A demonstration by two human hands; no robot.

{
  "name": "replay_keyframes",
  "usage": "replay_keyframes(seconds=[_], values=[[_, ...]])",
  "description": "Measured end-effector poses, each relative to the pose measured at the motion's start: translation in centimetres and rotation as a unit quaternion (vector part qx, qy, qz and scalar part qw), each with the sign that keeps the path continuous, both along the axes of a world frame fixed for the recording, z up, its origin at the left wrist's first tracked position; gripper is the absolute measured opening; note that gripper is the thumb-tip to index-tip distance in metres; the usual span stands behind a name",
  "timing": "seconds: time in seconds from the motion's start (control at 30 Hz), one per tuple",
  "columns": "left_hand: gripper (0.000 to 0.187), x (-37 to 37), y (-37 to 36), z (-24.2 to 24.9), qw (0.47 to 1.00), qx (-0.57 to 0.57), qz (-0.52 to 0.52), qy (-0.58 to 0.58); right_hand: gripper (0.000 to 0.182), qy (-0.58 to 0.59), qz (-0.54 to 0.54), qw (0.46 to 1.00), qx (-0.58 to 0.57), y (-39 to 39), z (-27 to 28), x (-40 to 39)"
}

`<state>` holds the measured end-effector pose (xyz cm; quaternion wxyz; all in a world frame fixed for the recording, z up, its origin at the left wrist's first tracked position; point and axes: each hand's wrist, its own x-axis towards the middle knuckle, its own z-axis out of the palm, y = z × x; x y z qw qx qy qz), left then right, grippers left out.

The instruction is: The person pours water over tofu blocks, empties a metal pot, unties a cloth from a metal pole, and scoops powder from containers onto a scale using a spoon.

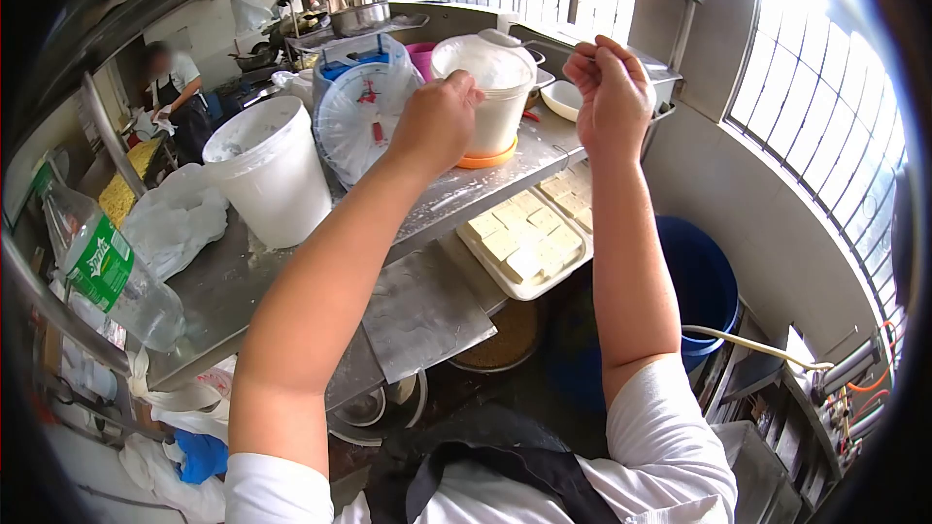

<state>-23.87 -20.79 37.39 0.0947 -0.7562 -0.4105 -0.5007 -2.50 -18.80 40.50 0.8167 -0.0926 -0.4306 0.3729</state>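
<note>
Nearest my head camera are my white sleeves (665,417) and the dark apron (544,471) across my front. Beyond them, under the tabletop (209,291), I see a flat metal sheet (427,315) and a white tray (529,291) loaded with pale, squarish pieces; to the right of that, lower down, a blue bin (716,277) sits behind my right forearm. On the left side of the tabletop a clear bottle with a green label (107,267) leans, and a white bucket (277,184), smudged around its rim, is set further in.

Both arms reach out past these. My left hand (437,126) is loosely clenched in front of the tub of white powder (503,114); I can't tell whether it touches it. The tub rests on an orange base (488,157) on the tabletop, between my hands. My right hand (616,97) is raised, fingers curled and fingertips gathered; whether something thin is pinched there, I can't tell. A white bowl (563,103) lies just behind the tub.

Farthest off, a co-worker in a dark apron (177,87) stands at left.
</note>
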Motion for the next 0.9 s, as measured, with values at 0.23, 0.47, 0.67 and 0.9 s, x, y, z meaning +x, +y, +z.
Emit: replay_keyframes(seconds=[0.23,0.47,0.67,0.9], values=[[0.014,0.0,0.3,-0.3,1.0,0.005,0.014,0.016,0.03,-0.022,0.056,0.998,0.037,0.9,6.4,-4.9],[0.016,0.3,-0.6,0.0,0.998,-0.01,0.046,0.035,0.019,-0.115,0.095,0.986,0.075,2.5,9.5,-10.7],[0.012,0.3,-1.2,-0.2,0.999,-0.01,0.039,0.022,0.018,-0.313,-0.052,0.933,0.172,-0.9,8.4,-10.5],[0.017,1.0,-2.6,-1.1,0.997,0.011,0.033,0.066,0.016,-0.171,-0.203,0.951,0.16,-6.0,3.7,-5.0]])
